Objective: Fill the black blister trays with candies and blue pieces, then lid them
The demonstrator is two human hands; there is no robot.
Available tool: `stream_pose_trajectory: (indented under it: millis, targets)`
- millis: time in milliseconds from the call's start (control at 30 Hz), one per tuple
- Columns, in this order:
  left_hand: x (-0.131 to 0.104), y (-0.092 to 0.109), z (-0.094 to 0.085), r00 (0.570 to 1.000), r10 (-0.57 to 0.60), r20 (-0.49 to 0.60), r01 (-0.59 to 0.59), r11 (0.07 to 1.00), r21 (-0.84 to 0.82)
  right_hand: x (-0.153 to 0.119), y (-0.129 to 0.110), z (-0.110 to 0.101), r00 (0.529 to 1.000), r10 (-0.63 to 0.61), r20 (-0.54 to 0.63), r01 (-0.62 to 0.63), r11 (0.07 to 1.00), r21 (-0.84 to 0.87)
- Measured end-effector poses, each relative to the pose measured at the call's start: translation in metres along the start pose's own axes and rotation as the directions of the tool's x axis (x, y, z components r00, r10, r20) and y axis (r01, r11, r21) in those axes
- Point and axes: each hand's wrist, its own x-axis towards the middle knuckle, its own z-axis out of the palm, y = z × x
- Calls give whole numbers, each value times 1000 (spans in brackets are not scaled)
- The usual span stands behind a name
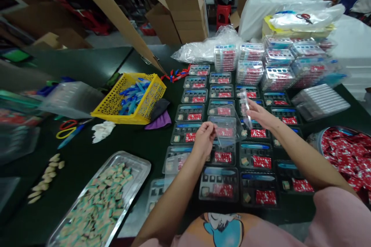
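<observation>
My left hand (205, 135) is closed in a pinch on the edge of a clear plastic cover (227, 135), which is tilted over the rows of filled trays. My right hand (259, 114) grips more clear plastic covers (245, 109), seen nearly edge-on; their number is hard to tell. Beneath both hands lie black compartment trays (256, 150), each with a blue pen-like tool, a red patterned packet (262, 161) and a small tan block (245, 161). Another clear cover (175, 163) rests over a tray near my left forearm.
Left are a yellow basket (127, 114) of blue tools, scissors (68, 129) and a metal tray (143, 162) of small blocks. Stacked packed trays (251, 71) stand at the back. A tub (319, 141) of red packets sits right, near a stack of clear trays (321, 100). People are beyond.
</observation>
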Motion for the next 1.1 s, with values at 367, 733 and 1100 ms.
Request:
stream_pose_trajectory:
  millis: [367, 733, 1100]
  targets:
    - [107, -18, 97, 1000, 1, -26, -5, 990, -140, -104, -1, -47, 888, -202, -414, 268, 957, 107]
    - [180, -99, 200, 967, 31, -255, -75, 984, -162, -179, 44, -43, 865, -132, -484, 285, 923, 257]
    - [178, -110, 190, 980, -27, -198, 56, 989, 139, -186, 48, -47, 882, -136, -452, 292, 909, 296]
